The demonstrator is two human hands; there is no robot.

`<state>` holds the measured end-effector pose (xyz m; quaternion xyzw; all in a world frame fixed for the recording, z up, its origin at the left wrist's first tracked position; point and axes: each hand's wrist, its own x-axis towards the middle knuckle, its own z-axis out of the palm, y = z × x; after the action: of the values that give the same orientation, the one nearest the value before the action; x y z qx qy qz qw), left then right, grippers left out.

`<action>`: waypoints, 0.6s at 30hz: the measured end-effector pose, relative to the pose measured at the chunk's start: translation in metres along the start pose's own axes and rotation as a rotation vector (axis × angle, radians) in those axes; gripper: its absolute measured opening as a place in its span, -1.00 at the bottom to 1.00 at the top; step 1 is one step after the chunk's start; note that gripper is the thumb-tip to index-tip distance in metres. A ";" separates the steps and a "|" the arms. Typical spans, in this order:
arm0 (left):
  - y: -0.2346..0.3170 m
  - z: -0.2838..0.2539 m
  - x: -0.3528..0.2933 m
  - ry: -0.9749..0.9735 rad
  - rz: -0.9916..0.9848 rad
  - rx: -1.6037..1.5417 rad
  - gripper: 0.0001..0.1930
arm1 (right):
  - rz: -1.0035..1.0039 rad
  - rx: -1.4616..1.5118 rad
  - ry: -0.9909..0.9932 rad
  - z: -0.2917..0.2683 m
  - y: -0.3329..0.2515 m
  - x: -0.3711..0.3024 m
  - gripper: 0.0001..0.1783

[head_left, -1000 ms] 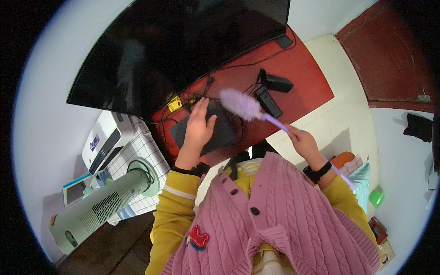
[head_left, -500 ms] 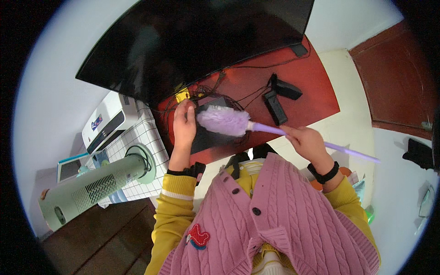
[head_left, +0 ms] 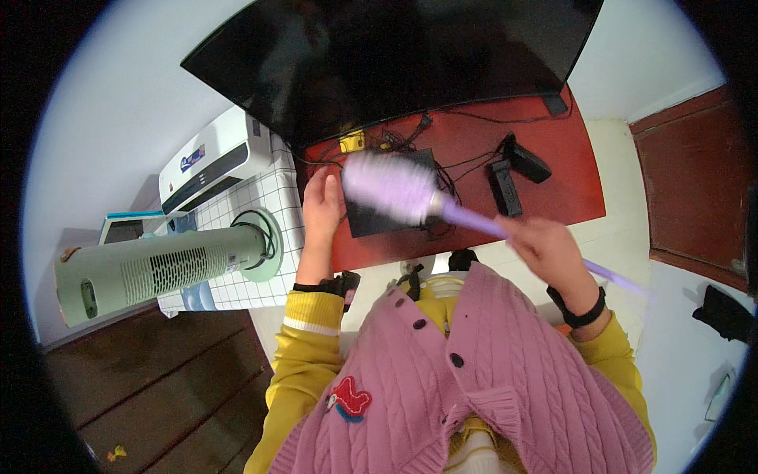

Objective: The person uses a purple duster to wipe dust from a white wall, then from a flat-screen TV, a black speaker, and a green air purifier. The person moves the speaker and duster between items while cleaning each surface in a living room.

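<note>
A purple fluffy duster (head_left: 387, 188) hangs over a flat black box (head_left: 371, 221) on the red table, its head blurred by motion. My right hand (head_left: 549, 251) is closed round its purple handle. At the box's left edge, my left hand (head_left: 322, 207) has its fingers stretched out and nothing visible in them. Whether it touches the box I cannot tell. Behind the duster lie tangled black cables (head_left: 403, 138) and a yellow object (head_left: 352, 141).
A large black television (head_left: 395, 63) stands along the red table's (head_left: 560, 197) back. Two black speaker-like blocks (head_left: 505, 188) lie to the right. On the left, a checked cloth (head_left: 288, 225) bears a white printer-like machine (head_left: 213, 158) and a pale green tower fan (head_left: 174, 268).
The view has shifted, so the table and television sit further right in it. The duster head is more blurred and reaches over the box, still in my right hand.
</note>
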<state>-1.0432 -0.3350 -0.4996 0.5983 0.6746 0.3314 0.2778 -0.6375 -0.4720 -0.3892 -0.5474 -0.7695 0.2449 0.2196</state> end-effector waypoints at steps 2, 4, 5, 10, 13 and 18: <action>-0.004 -0.009 -0.003 0.001 0.026 -0.033 -0.54 | 0.022 -0.088 -0.181 0.008 -0.021 -0.014 -0.63; -0.010 -0.020 -0.010 -0.015 0.017 -0.052 -0.55 | 0.099 -0.202 -0.269 0.026 -0.044 -0.024 -0.65; -0.013 -0.025 -0.016 -0.047 -0.004 -0.075 -0.54 | 0.185 -0.292 -0.263 0.037 -0.056 -0.027 -0.67; -0.031 -0.039 -0.039 -0.148 -0.024 -0.162 -0.56 | 0.167 -0.236 -0.057 0.075 -0.100 -0.039 -0.63; -0.038 -0.035 -0.042 -0.150 0.039 -0.236 -0.57 | 0.136 -0.178 0.058 0.094 -0.115 -0.040 -0.64; -0.040 -0.027 -0.049 -0.197 0.153 -0.249 -0.58 | 0.341 -0.143 -0.039 0.096 -0.125 -0.047 -0.64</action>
<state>-1.0830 -0.3889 -0.5149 0.6386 0.5504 0.3721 0.3883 -0.7734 -0.5648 -0.3900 -0.6794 -0.6851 0.2338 0.1201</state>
